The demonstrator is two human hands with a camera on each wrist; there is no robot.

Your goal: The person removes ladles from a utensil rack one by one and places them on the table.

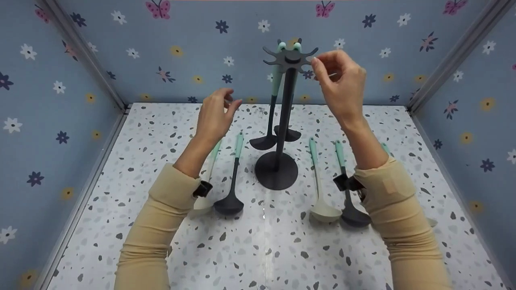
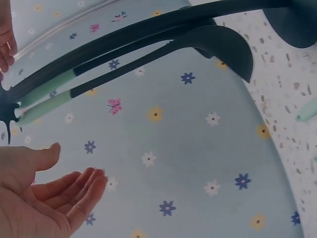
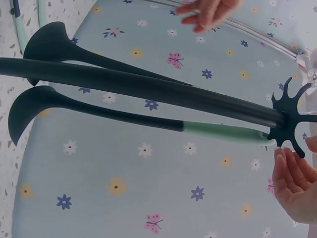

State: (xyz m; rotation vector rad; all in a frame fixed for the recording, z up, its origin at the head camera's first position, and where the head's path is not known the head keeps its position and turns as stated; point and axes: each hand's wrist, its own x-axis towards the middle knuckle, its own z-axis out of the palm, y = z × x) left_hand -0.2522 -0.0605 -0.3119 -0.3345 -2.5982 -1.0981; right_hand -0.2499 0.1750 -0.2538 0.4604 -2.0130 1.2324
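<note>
A black utensil stand (image 1: pixel 284 121) with a round base and curved hooks on top stands upright. Two dark ladles with mint handles hang from its far hooks, one of them the nearer hanging ladle (image 3: pixel 99 113). At the top right, my right hand (image 1: pixel 342 78) pinches one of the hooks (image 3: pixel 298 148) between thumb and fingers. My left hand (image 1: pixel 215 114) hovers left of the stand, fingers loosely bent and holding nothing. In the left wrist view, the left palm (image 2: pixel 44 193) faces up below the hooks.
Left of the base lie a dark ladle (image 1: pixel 229 204) and a light ladle (image 1: pixel 215 155) partly under my left arm. To the right lie a cream ladle (image 1: pixel 324 212), another dark ladle (image 1: pixel 354 217) and a mint handle (image 1: pixel 385 148) mostly behind my right arm. Flowered walls (image 1: pixel 225 40) enclose the table.
</note>
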